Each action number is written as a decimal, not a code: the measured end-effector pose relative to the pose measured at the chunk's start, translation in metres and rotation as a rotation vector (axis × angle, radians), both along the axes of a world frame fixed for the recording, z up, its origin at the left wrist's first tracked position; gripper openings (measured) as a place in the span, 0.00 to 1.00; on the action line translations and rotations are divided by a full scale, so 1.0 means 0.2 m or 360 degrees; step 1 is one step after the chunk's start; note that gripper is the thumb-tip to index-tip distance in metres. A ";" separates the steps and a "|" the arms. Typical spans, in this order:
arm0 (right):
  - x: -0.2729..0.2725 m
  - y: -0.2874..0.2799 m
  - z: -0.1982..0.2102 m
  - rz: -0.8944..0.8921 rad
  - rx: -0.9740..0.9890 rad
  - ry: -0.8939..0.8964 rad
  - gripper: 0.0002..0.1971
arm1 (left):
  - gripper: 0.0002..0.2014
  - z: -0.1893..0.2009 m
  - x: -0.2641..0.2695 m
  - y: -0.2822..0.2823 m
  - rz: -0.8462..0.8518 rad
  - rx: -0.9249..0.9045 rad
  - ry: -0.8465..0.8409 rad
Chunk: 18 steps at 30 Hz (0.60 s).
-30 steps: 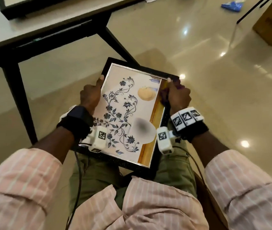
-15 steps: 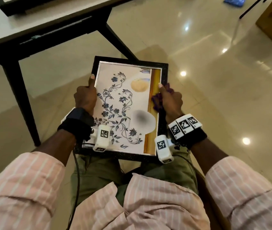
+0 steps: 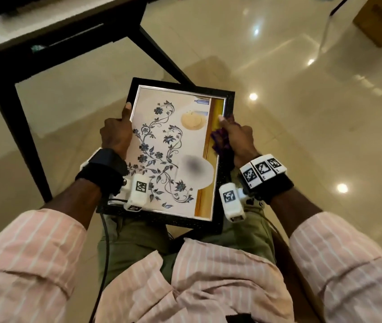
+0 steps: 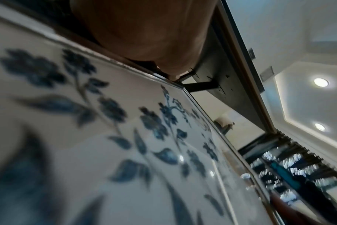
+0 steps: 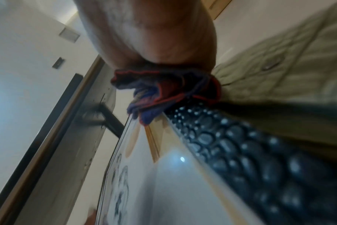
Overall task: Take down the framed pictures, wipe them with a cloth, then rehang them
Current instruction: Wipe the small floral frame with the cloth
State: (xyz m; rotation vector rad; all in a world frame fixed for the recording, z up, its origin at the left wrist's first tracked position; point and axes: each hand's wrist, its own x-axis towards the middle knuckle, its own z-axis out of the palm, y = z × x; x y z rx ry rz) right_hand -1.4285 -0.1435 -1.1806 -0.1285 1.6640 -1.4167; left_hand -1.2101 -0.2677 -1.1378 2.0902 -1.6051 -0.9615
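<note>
Wiping the frame [image 3: 229,99] on our lap, cloth [image 3: 220,141] at its right edge.

We have the picture resting across our thighs, glass up, just in front of the desk [image 3: 33,36]. Our left hand [image 3: 115,134] clamps the left rail, thumb lying along the silver inner border; we judge this grip should stay firm so the frame does not slide off the knees. Our right hand [image 3: 237,136] bunches the purple cloth under curled fingers and presses it on the glass beside the right rail. To wipe well, we would flatten the cloth for more contact, draw long overlapping strokes toward the left, press lightly on the glass, and work into the textured black moulding, where dust probably sits.
</note>
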 end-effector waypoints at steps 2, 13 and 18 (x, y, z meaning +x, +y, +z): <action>-0.06 -0.05 0.05 -0.0008 -0.0123 -0.0060 0.18 | 0.40 -0.01 -0.01 0.00 0.0059 0.0049 0.0016; 0.05 0.07 0.09 0.0336 -0.0050 0.0085 0.14 | 0.35 -0.03 0.01 -0.10 0.0348 0.0020 0.0164; -0.10 -0.13 0.20 0.0174 -0.0109 0.0237 0.16 | 0.36 -0.02 -0.05 -0.08 0.0379 0.0006 0.0244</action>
